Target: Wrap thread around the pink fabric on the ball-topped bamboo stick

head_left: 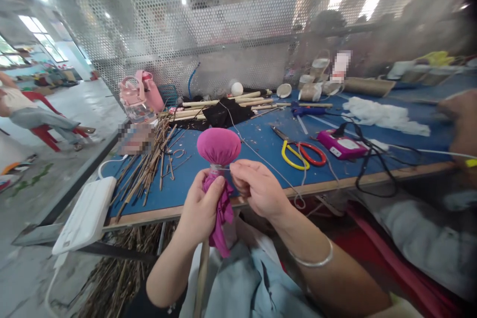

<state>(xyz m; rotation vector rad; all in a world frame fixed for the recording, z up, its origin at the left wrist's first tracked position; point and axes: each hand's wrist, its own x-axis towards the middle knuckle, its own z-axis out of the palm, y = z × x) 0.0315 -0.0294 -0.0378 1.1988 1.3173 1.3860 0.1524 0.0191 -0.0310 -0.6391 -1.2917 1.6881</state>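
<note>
A round pad wrapped in magenta cloth (219, 145) stands upright before me, its neck bound with grey string (217, 167) and its loose cloth hanging below. My left hand (201, 206) is closed around the gathered cloth just under the binding. A pale wooden stick (201, 278) comes out below that hand. Beside the neck, my right hand (259, 186) pinches the string, which is stretched a short way from the binding. Scissors (294, 151) with one yellow and one red handle lie on the table to the right of the pad.
The blue table (257, 134) carries a bundle of thin twigs (152, 159), wooden sticks (194, 113), black cloth (229, 114), a purple box (341, 144) with black cables and white fluffy material (385, 115). A white power strip (85, 214) hangs at the left edge. Perforated metal (186, 30) stands behind.
</note>
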